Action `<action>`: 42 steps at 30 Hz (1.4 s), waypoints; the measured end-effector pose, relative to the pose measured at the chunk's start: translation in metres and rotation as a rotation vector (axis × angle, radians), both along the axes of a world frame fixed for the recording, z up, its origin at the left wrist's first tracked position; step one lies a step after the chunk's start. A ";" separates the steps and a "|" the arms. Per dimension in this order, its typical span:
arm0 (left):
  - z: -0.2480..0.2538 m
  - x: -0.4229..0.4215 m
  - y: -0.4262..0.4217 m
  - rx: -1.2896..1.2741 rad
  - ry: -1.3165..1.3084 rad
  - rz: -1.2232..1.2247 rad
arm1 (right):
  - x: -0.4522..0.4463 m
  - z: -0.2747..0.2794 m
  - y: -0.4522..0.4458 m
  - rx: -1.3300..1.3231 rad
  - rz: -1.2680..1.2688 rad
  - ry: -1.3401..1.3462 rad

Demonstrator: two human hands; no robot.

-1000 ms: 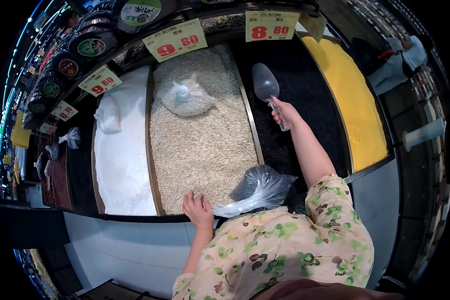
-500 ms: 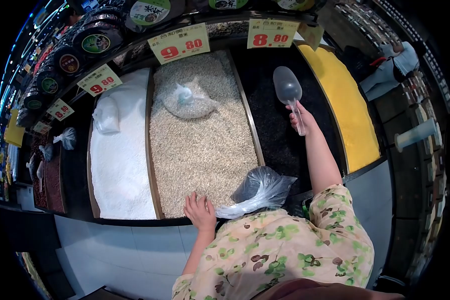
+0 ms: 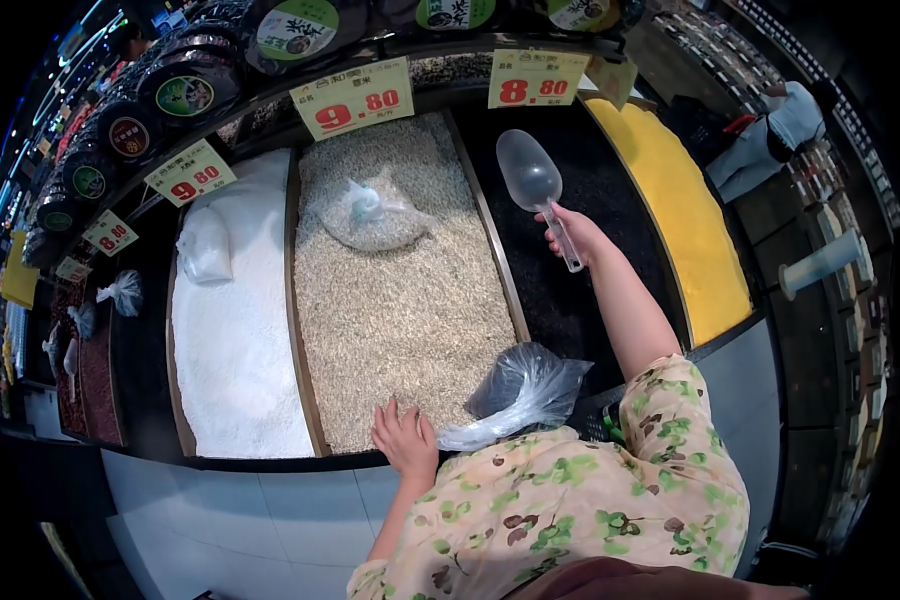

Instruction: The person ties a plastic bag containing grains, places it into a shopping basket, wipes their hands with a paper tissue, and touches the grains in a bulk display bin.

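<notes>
My right hand point(image 3: 576, 238) is closed round the handle of a clear plastic scoop point(image 3: 530, 172), held over the bin of black grain point(image 3: 590, 150). The scoop's bowl looks empty and points away from me. My left hand point(image 3: 406, 440) rests with its fingers apart on the near edge of the pale grain point(image 3: 400, 320). To the right of that hand lies a clear plastic bag point(image 3: 526, 388) with dark contents, across the front corner of the pale and black bins. A tied bag point(image 3: 375, 215) of pale grain sits farther back.
White grain point(image 3: 235, 350) with a bag on it fills the bin at left; yellow grain point(image 3: 675, 220) is at right. Price signs point(image 3: 352, 100) and round packages point(image 3: 183, 93) line the back. A person point(image 3: 785, 130) stands at the far right beside shelves.
The scoop in my right hand moved right, then back left over the black grain. My left hand has stayed at the front edge of the pale grain. The view has shifted slightly.
</notes>
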State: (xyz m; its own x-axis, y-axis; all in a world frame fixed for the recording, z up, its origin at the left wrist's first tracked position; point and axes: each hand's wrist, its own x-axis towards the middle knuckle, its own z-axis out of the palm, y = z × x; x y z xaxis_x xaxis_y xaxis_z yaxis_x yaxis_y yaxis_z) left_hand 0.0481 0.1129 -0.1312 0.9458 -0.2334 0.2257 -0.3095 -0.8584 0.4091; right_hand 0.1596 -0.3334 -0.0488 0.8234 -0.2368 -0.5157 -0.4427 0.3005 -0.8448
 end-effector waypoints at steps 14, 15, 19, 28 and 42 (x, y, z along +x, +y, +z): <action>0.005 0.004 0.001 -0.007 0.043 -0.063 | 0.066 -0.018 0.001 -0.081 0.050 0.101; 0.005 0.004 0.001 -0.005 0.049 -0.068 | 0.067 -0.018 0.000 -0.083 0.050 0.119; 0.004 0.005 0.000 -0.010 0.067 -0.077 | 0.073 -0.020 -0.006 -0.103 0.073 0.132; 0.007 0.008 0.000 0.005 0.050 -0.078 | 0.089 -0.024 -0.006 -0.066 0.055 0.162; 0.007 0.008 0.000 0.021 0.098 -0.086 | 0.141 -0.045 -0.015 -0.351 -0.097 0.221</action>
